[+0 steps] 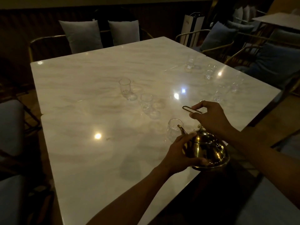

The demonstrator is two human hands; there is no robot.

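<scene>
A gold teapot [209, 148] stands at the near right edge of the white marble table [90, 124], its spout pointing left toward a clear glass [173, 129] just behind it. My left hand [180, 153] wraps around the pot's left side, thumb near the spout base. My right hand [211, 117] is above the pot and grips its thin wire handle [191, 109], which sticks out to the left of my fingers. Two more empty glasses, one [146, 103] and another [125, 88], stand in a diagonal line toward the table's middle.
Several more clear glasses [209, 72] stand along the table's far right side. Chairs with grey and blue cushions [81, 34] surround the table. The room is dim, with lamp reflections on the tabletop.
</scene>
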